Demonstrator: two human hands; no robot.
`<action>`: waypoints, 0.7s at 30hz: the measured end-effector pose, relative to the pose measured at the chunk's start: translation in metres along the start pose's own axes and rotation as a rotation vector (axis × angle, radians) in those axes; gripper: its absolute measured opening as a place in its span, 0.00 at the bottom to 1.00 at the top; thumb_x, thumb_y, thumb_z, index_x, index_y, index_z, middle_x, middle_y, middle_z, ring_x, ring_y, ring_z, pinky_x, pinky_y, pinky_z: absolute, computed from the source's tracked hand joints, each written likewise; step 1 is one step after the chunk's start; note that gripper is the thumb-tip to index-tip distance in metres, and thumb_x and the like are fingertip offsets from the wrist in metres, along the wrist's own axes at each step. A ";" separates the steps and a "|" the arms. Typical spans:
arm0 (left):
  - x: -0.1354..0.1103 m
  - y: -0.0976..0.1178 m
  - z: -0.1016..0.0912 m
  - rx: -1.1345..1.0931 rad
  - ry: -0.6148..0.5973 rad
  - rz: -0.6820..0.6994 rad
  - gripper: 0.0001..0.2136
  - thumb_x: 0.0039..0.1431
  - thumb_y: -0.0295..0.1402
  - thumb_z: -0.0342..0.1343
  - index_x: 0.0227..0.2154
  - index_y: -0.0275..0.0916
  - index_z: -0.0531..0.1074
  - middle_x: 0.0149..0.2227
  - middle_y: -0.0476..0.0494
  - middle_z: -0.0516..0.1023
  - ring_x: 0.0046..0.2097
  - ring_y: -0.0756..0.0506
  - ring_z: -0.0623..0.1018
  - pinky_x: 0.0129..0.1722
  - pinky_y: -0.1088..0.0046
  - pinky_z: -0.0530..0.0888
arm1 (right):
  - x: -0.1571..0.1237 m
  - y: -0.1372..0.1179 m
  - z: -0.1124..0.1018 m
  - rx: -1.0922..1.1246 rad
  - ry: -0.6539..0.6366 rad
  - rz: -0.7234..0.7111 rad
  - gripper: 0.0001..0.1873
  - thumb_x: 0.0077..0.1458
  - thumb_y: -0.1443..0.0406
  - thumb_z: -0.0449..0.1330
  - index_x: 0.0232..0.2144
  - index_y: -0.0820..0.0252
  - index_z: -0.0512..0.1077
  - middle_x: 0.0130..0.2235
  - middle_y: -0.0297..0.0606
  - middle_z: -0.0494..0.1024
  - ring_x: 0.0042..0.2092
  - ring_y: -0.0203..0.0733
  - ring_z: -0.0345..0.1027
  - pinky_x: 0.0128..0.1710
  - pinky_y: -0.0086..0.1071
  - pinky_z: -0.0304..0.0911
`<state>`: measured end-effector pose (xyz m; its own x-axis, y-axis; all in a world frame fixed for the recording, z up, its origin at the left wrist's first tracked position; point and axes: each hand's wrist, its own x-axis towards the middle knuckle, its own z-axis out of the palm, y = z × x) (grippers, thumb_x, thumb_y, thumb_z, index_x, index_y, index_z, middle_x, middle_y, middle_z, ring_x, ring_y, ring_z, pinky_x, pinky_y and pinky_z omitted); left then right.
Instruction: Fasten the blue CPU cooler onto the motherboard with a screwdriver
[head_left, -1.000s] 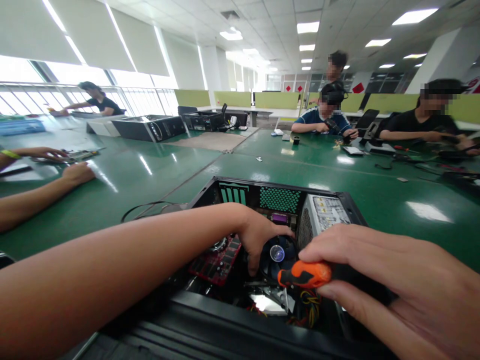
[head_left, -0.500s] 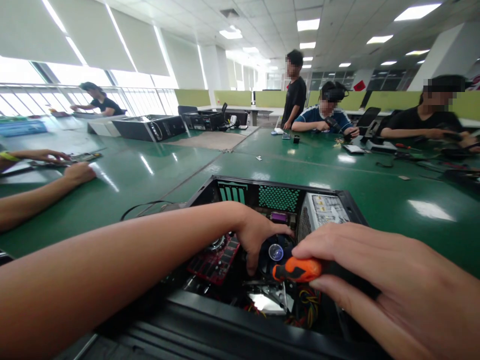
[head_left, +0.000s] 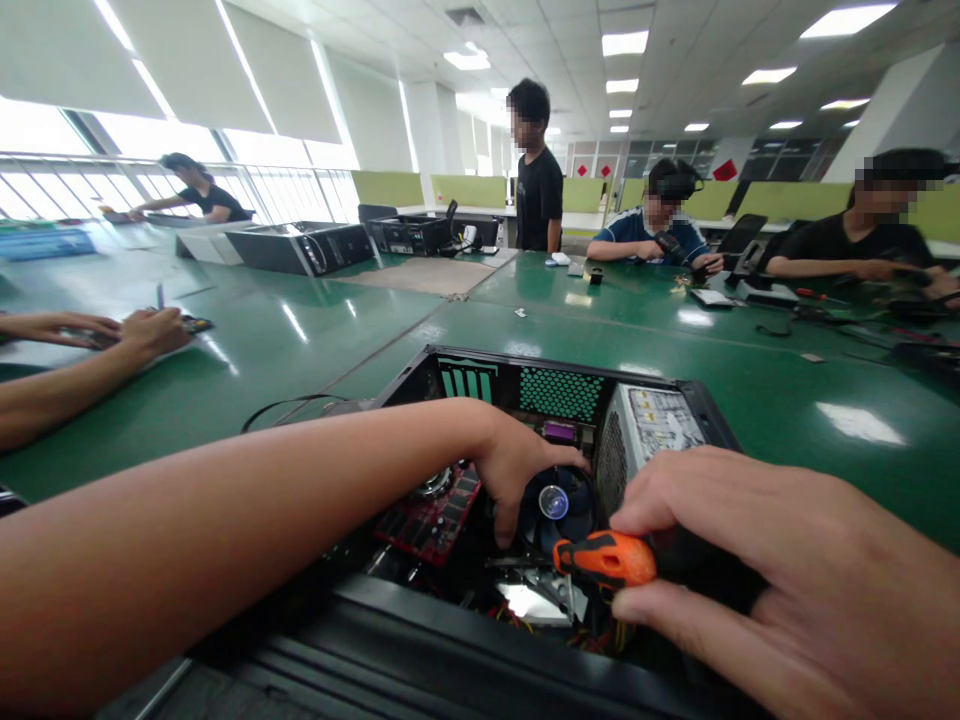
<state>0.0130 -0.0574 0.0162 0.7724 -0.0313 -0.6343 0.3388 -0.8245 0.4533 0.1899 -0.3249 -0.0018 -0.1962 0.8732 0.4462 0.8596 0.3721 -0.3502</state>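
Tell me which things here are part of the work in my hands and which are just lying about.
In hand:
- open computer case
- cooler fan, gripped by left hand
- orange-handled screwdriver in right hand

Lying about:
- black cable beside the case
- other computer cases across the green table
- small loose part

Open computer case (head_left: 480, 375) on green table (head_left: 787, 400); left hand (head_left: 517, 470) gripping fan (head_left: 559, 505) inside, right hand (head_left: 780, 580) clutching orange-handled screwdriver (head_left: 604, 558).
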 end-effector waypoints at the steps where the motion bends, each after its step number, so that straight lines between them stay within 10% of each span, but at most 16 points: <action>1: 0.000 0.000 0.000 -0.002 -0.001 -0.001 0.68 0.34 0.32 0.80 0.82 0.37 0.56 0.78 0.27 0.73 0.77 0.27 0.76 0.76 0.55 0.73 | 0.000 0.000 0.000 -0.001 -0.001 0.000 0.10 0.72 0.52 0.70 0.48 0.44 0.88 0.40 0.39 0.91 0.44 0.54 0.89 0.45 0.41 0.86; 12: 0.001 -0.002 0.000 -0.007 0.013 0.023 0.69 0.33 0.41 0.83 0.82 0.39 0.57 0.76 0.31 0.76 0.77 0.25 0.75 0.76 0.52 0.73 | 0.042 -0.032 -0.021 -0.018 -0.069 -0.106 0.11 0.81 0.61 0.58 0.54 0.41 0.81 0.50 0.29 0.93 0.47 0.42 0.91 0.37 0.28 0.83; 21: 0.008 -0.008 0.002 -0.020 0.028 0.047 0.68 0.31 0.39 0.82 0.80 0.39 0.60 0.75 0.32 0.77 0.76 0.22 0.75 0.75 0.49 0.75 | -0.010 0.002 -0.008 -0.062 0.063 0.065 0.12 0.70 0.50 0.72 0.50 0.43 0.89 0.40 0.38 0.93 0.44 0.57 0.90 0.43 0.42 0.86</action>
<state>0.0155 -0.0521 0.0067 0.8023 -0.0539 -0.5945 0.3122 -0.8110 0.4948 0.1979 -0.3355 -0.0007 -0.1105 0.8727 0.4755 0.8974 0.2933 -0.3297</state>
